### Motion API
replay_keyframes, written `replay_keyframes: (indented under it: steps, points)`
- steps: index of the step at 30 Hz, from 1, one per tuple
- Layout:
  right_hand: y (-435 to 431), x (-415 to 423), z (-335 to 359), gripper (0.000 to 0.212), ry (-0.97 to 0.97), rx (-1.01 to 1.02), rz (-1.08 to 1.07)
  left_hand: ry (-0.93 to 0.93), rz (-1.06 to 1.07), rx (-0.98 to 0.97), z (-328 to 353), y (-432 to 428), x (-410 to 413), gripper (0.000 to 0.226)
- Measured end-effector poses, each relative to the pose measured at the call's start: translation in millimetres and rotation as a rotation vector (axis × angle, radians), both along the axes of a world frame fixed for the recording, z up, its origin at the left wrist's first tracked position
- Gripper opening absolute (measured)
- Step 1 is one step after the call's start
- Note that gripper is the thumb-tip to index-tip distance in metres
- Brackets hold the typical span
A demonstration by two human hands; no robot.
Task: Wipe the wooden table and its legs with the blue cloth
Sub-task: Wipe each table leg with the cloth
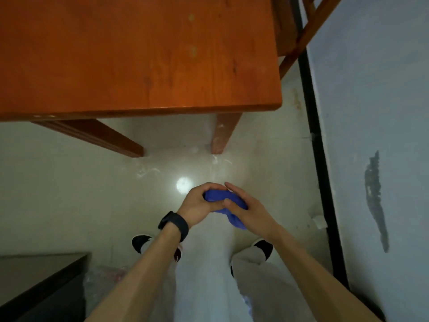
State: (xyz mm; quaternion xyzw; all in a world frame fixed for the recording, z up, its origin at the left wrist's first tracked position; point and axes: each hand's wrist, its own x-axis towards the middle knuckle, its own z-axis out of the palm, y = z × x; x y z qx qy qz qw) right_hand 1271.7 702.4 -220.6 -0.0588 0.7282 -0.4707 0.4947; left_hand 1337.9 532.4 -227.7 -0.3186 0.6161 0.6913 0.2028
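Now | left hand, right hand | gripping crumpled blue cloth

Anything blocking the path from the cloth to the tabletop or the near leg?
Nothing visible. The left hand and right hand hold the bunched cloth over the floor, short of the table edge. Only open floor lies between it and the near leg; the table's visible top carries nothing.

Head camera looks steeply down over table edge and floor.
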Motion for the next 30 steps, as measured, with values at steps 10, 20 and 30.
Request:
replay_keyframes:
  steps: [10, 20, 30]
  points:
    - [25, -52, -124, 0.043, 0.394, 0.039, -0.014, 0.032, -0.019, -0.145, -92, -5, -73, 0.028]
    - [-58, -114, -135, 0.047, 1.708, -0.223, -0.365, 0.581, 0.263, -0.464, -143, -65, -153, 0.043]
    - [-70, -152, -235, 0.08, 2.128, 0.17, 0.189, 0.824, 0.175, -0.122, -160, -72, -153, 0.041]
